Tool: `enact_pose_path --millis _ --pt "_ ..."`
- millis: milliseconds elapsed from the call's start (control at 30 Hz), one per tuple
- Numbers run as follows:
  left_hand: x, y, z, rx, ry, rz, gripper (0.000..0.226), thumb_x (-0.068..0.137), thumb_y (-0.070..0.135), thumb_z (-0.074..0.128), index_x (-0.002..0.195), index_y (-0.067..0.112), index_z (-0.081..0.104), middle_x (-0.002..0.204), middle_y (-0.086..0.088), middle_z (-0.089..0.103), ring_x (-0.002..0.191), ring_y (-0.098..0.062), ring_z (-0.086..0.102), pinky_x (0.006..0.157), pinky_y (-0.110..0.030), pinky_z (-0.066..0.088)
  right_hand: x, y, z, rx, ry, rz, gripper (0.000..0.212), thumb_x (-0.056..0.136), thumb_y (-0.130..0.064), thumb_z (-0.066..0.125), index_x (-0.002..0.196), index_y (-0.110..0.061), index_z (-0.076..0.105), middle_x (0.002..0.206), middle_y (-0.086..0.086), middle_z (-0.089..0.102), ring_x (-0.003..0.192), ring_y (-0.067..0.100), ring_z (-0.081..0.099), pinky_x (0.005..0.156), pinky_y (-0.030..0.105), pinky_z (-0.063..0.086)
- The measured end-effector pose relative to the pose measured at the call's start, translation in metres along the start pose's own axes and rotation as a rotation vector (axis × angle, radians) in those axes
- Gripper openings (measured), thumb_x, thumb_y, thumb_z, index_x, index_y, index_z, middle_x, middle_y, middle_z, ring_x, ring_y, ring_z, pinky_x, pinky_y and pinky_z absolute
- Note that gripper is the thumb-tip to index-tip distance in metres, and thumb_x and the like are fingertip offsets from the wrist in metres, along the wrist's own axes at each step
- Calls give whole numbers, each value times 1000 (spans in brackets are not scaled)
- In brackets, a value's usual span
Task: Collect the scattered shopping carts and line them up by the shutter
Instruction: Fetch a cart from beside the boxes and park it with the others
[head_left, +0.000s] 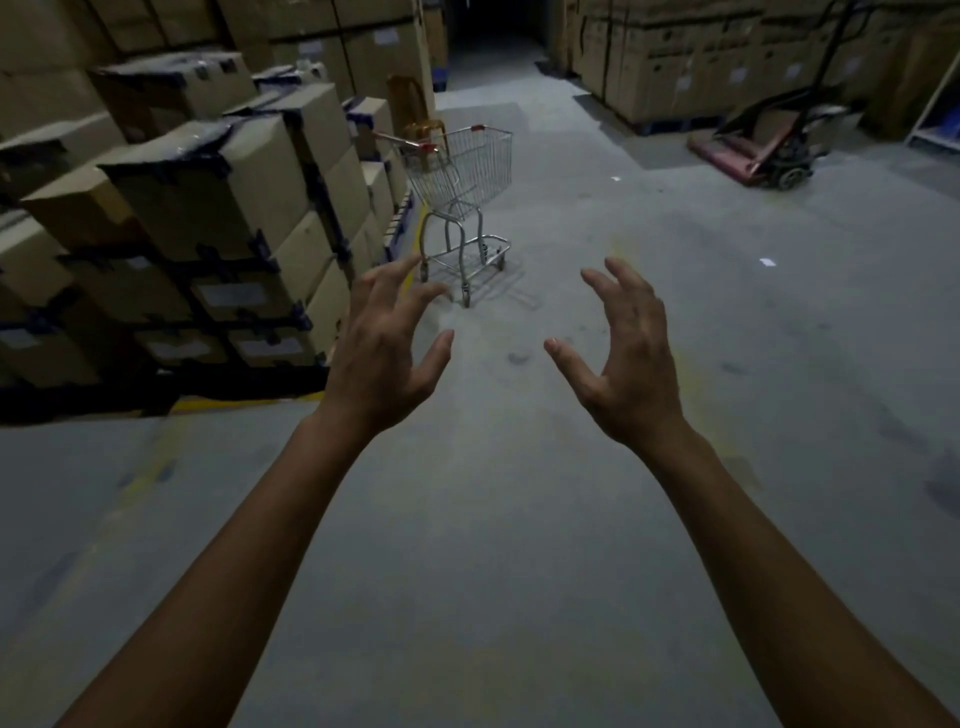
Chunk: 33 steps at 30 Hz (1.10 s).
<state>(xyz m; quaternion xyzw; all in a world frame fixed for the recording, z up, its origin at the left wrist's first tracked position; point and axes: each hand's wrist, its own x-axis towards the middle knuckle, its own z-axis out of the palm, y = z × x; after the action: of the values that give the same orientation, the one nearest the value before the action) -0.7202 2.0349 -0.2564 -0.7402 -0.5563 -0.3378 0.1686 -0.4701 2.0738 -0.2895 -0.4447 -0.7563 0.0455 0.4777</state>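
From the head camera, both bare forearms are seen stretched forward over a grey concrete floor (519, 519). The left hand (384, 353) is spread with fingers curled apart and nothing is held in it; the right hand (623, 358) is likewise splayed and empty, palm turned inward. The two hands are kept apart, with bare floor between them.

A single wire shopping cart (460, 192) (red caps on its handle) is seen standing upright well ahead of the hands, just beside a pallet of stacked cardboard boxes (208, 208) on the left. A yellow floor line (415, 234) is run along the base of that stack. Further boxes (675, 67) are stacked at the far right, and a pallet jack (779, 150) is parked near them. The aisle beyond is lost in darkness.
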Motion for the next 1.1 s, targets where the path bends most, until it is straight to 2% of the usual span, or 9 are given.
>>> enact_pose_path --millis 267,667,800,867,933,1000,1100 --pt "100 -95 117 -12 25 -52 56 90 37 58 136 5 51 142 -20 48 130 -34 42 106 -42 35 121 89 103 7 -32 -25 72 87 -56 56 145 -14 47 154 10 39 137 25 38 103 28 31" --pt "306 -315 259 2 20 -88 58 91 39 54 138 5 51 144 -21 46 131 -37 39 107 -48 35 388 171 306 3 -62 -106 69 88 -49 64 146 -15 46 154 11 39 137 25 38 103 25 30" --pt "363 -374 297 -11 25 -97 56 92 36 56 138 6 51 145 -19 46 132 -34 37 107 -45 33 453 202 363 34 -70 -93 69 88 -49 63 146 -17 45 154 9 38 137 24 38 101 24 31" --pt "389 -406 321 -5 29 -101 54 92 35 57 139 8 51 145 -19 46 133 -34 37 108 -45 32 484 224 396 69 -71 -80 69 88 -51 62 147 -19 45 154 7 38 137 23 38 100 29 40" --pt "417 -439 347 2 31 -114 54 92 35 58 139 8 51 145 -18 46 133 -34 37 109 -45 32 518 248 430 106 -74 -65 70 89 -53 61 148 -21 43 154 5 38 137 22 38 99 42 50" --pt "447 -472 377 12 31 -123 54 92 35 58 138 8 52 144 -18 47 132 -35 38 109 -46 32 554 276 465 132 -74 -54 70 88 -55 60 148 -22 43 154 5 38 138 22 39 97 50 52" --pt "495 -525 425 46 27 -138 54 91 36 59 137 8 53 144 -17 47 131 -34 39 108 -44 32 612 318 521 175 -73 -42 72 88 -57 59 148 -21 43 154 5 39 139 22 39 98 52 52"
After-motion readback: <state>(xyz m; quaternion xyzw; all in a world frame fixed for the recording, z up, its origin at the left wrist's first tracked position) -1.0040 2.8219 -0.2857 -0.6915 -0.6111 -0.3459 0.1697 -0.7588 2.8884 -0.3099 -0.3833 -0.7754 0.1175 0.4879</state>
